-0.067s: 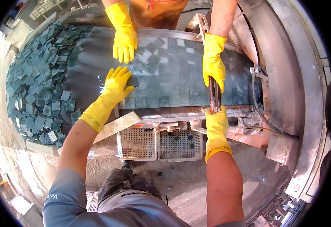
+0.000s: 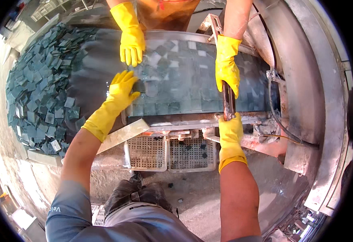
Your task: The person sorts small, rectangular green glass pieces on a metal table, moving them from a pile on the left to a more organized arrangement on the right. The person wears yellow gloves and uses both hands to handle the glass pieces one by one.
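Note:
My left hand (image 2: 122, 90), in a yellow rubber glove, lies over the wet belt with its fingers stretched out, at the left end of a sheet of laid square tiles (image 2: 176, 90). The tiles are grey-green, with several whitish ones among them. Closed round the near end of a rusty metal bar (image 2: 226, 101) is my right hand (image 2: 230, 131), gloved alike. A co-worker's gloved hand (image 2: 227, 64) grips the same bar farther along, and their other hand (image 2: 132, 48) hovers or rests, I cannot tell which, just beyond my left fingertips.
Loose glass-like tiles (image 2: 39, 92) are heaped on the left of the belt. A pale board (image 2: 124, 135) slants along the near edge, above two perforated crates (image 2: 146, 155). A dark hose (image 2: 277, 117) curves at the right beside a metal housing (image 2: 305, 80).
My left hand has slid slightly left. The co-worker's hand opposite it has also shifted a little left. My right hand keeps its grip on the bar.

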The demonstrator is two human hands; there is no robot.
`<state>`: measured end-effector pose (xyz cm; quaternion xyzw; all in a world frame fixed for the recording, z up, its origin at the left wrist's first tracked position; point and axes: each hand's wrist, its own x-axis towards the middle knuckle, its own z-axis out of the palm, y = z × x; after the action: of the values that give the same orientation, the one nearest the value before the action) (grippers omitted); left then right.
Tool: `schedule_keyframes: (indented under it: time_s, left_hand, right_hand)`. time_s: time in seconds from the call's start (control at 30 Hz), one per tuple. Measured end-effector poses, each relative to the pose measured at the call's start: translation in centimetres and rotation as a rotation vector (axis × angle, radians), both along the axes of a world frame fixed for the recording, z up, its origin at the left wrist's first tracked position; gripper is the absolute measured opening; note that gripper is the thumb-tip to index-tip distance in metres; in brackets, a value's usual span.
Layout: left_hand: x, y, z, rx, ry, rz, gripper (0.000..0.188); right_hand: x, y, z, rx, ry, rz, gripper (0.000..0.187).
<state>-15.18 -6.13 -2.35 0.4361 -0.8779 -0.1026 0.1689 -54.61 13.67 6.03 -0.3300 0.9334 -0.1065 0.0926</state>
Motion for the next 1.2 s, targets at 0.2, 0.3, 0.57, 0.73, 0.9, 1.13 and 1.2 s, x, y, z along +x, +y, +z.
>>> schedule_keyframes:
  time_s: [0.2, 0.3, 0.57, 0.73, 0.9, 1.13, 1.2]
  left_hand:
    - [11.2, -0.5, 0.1, -0.103, 0.066, 0.161, 0.065]
    - [13.9, -0.8, 0.0, -0.077, 0.04, 0.217, 0.07]
    - [3.1, -0.4, 0.5, -0.028, -0.092, 0.042, 0.064]
    - [-1.3, -1.4, -1.1, -0.066, -0.077, 0.145, 0.057]
    - [-1.4, -0.2, -0.9, 0.025, -0.117, 0.075, 0.054]
    - [-0.1, 0.5, 0.6, 0.015, -0.051, -0.1, 0.068]
    - [0.9, 0.1, 0.7, -0.01, -0.126, -0.036, 0.074]
  right_hand:
    - [0.4, -0.1, 0.6, -0.032, 0.031, 0.012, 0.044]
    - [0.3, -0.3, 0.5, -0.005, 0.024, -0.001, 0.045]
    - [-0.3, 0.1, -0.7, -0.024, 0.012, 0.003, 0.047]
    - [0.0, 0.0, -0.8, -0.036, 0.028, 0.011, 0.047]
    - [0.0, 0.1, -0.1, -0.005, 0.026, -0.007, 0.048]
    - [-0.6, 0.4, -0.7, -0.021, 0.044, -0.003, 0.047]
    - [0.2, 0.3, -0.4, -0.053, 0.088, 0.007, 0.044]
